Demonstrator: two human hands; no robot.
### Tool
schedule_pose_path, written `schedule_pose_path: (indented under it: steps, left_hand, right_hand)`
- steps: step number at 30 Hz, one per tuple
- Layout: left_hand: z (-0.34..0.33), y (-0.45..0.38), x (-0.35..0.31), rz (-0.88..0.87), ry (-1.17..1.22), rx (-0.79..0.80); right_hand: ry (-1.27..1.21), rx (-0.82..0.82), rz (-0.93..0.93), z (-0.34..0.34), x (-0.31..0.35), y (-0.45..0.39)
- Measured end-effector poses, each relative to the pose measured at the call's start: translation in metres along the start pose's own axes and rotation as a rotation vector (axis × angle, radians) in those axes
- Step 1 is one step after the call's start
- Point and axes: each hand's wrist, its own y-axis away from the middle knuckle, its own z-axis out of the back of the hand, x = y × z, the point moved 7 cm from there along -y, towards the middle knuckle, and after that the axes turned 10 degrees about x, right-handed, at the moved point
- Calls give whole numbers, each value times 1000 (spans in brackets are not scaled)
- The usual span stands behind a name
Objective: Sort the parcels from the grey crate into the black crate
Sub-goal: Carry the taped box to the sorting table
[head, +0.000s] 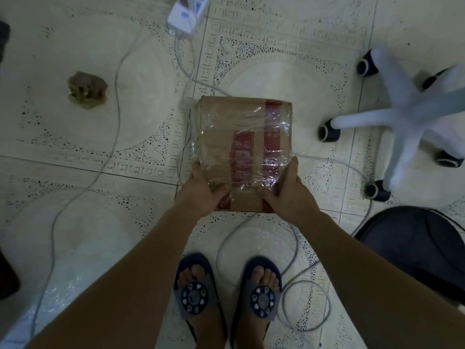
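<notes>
A brown cardboard parcel (241, 137) with red printed tape and clear plastic wrap is held out in front of me above the tiled floor. My left hand (203, 192) grips its near left corner, thumb on top. On the near right corner sits my right hand (284, 195), also with the thumb over the top face. Neither the grey crate nor the black crate is in view.
A white office chair base (402, 114) with black castors stands at the right. A dark round seat (412, 245) is lower right. White cables (115, 96) trail across the floor from a power strip (186, 13). A crumpled brown paper wad (86, 90) lies at left.
</notes>
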Motion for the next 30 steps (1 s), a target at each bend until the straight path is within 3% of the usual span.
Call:
schedule_pose_path:
  steps: [7,12,20,30]
  left_hand:
    - [7,3,-7,26,207,-60]
    - [44,51,-31,-30,296,-93]
    - [161,199,-125,-203,355,-176]
    - [328,378,-225,-402,413,-323]
  right_hand:
    - [-146,-73,62,12,8,13]
    - [-151,-77,103,50,37,58]
    - [-317,-304,312,187,154,162]
    - [-334,-423,500,326,315,306]
